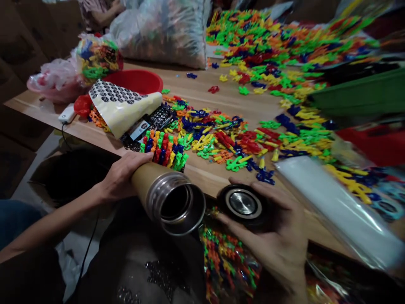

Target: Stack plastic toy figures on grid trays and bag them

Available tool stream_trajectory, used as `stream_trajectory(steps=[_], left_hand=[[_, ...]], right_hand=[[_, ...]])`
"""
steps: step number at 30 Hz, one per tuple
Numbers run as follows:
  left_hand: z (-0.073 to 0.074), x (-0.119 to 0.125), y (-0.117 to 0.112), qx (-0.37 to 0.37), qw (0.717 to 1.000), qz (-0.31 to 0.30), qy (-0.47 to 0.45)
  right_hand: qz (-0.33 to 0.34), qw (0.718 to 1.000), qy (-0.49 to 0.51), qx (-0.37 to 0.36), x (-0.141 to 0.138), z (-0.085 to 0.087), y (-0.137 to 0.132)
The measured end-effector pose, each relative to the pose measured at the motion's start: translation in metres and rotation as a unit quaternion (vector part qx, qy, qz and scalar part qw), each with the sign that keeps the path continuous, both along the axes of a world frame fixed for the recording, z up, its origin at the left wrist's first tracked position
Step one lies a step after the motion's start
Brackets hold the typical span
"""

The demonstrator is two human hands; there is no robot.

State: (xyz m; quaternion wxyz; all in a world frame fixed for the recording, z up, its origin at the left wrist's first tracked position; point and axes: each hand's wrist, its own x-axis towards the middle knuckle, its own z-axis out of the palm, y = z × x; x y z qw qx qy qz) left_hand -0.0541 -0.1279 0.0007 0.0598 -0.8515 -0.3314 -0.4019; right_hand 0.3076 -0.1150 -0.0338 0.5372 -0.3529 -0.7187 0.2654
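My left hand (122,177) is wrapped round a gold thermos (144,181), which tilts with its mouth toward me. A shiny steel rim rings the uncapped mouth, and the inside looks dark. To the right, my right hand (278,240) grips a black lid (243,202) with a round steel centre, held apart from the thermos. Just behind the thermos, small plastic figures (164,145) in red, green, orange, blue and yellow stand in rows. More of these figures (218,131) lie loose on the wooden table (202,90) beyond my hands.
At the back stands a large clear bag (161,33); a red basin (136,80) and a sticker sheet (117,105) lie left. Right are a green crate (357,93) and a stack of clear plastic bags (335,207). Below, a bag of figures (228,266). Another person's arm (104,17) shows behind.
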Motion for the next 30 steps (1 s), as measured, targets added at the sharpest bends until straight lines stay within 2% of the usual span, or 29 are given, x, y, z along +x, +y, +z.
stream_trajectory(steps=[2,4,8,11,17,23,26,30], left_hand=[[-0.004,-0.001,-0.003,-0.019,1.0,-0.002,0.005],[-0.007,0.0,-0.005,-0.029,0.999,0.003,0.015],[-0.013,-0.001,-0.005,-0.042,0.999,0.009,0.018],[-0.016,-0.001,-0.003,-0.047,0.999,0.009,0.007],[-0.017,-0.002,-0.001,-0.019,0.999,0.025,0.018],[-0.015,-0.006,-0.001,-0.006,0.999,0.033,0.025],[-0.006,-0.007,0.0,0.011,0.999,0.04,0.029],[0.02,-0.006,0.008,0.054,0.997,0.049,0.029]], right_hand=[[0.039,0.998,-0.025,0.052,-0.01,0.016,-0.002],[0.047,0.994,-0.052,0.081,-0.018,0.028,-0.003],[0.064,0.987,-0.098,0.106,-0.025,0.041,-0.001],[0.071,0.986,-0.106,0.111,-0.025,0.039,-0.001],[0.094,0.993,-0.06,0.037,-0.022,0.024,-0.004],[0.129,0.991,-0.032,0.028,-0.031,0.027,-0.003],[0.137,0.99,-0.018,0.022,-0.032,0.026,-0.001],[0.114,0.993,-0.034,0.019,-0.027,0.015,0.001]])
